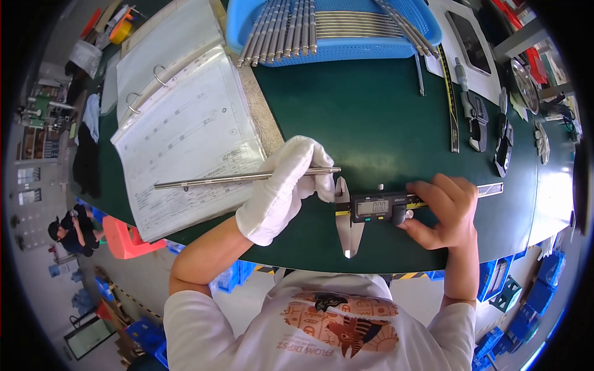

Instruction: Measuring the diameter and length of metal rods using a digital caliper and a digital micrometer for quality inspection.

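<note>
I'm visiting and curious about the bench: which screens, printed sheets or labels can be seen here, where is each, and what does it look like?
Caliper screen: small grey rectangle in a dark housing, front of the green table, beside the bare right hand.
Binder sheets: white printed pages in clear sleeves, left, under the metal rod held by the gloved left hand.
Second gauge: dark, far right; its screen is too small to tell.

Green-topped bench (371, 111) under open binder (185, 117), blue basket (334, 43), digital caliper (371, 207).
</note>
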`<state>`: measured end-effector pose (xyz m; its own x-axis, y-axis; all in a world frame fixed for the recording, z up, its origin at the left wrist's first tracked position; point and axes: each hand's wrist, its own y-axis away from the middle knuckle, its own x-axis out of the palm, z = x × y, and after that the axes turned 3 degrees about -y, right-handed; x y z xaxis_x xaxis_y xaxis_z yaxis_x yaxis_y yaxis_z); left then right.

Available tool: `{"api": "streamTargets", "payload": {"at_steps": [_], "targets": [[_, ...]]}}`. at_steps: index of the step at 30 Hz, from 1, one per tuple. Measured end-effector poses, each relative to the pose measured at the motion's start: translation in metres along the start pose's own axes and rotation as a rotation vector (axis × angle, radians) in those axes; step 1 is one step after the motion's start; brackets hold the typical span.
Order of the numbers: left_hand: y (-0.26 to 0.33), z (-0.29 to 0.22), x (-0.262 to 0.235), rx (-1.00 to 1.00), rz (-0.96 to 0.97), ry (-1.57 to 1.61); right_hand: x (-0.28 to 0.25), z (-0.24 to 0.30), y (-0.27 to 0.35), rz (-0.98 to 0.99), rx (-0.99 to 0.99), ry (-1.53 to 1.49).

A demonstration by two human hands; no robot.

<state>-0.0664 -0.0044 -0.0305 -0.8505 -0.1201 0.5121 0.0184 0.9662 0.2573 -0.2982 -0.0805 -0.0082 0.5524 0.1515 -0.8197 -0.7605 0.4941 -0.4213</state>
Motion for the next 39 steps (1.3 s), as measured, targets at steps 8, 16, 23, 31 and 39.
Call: {"api": "streamTargets", "payload": {"at_steps": [8,16,23,31,39], "targets": [[-0.0009,0.0015,-0.0065,0.008,0.039,-0.117,0.001,-0.0007,-0.0012,-0.006,-0.004,0.006],[0.0006,0.002,-0.0063,0.018,0.025,-0.16,-0.0012,0.0005,-0.0024,0.014,0.003,0.014],[-0.0002,0.0017,-0.0053,0.034,0.037,-0.145,-0.0018,0.0005,-0.0012,0.042,0.005,0.026],[0.0004,0.0012,-0.0045,0.027,0.026,-0.131,-0.0032,0.0019,-0.0007,0.068,0.007,0.019],[0.0008,0.0014,-0.0039,0.029,0.026,-0.165,-0.0048,0.0038,-0.0007,0.081,-0.003,0.007]]}}
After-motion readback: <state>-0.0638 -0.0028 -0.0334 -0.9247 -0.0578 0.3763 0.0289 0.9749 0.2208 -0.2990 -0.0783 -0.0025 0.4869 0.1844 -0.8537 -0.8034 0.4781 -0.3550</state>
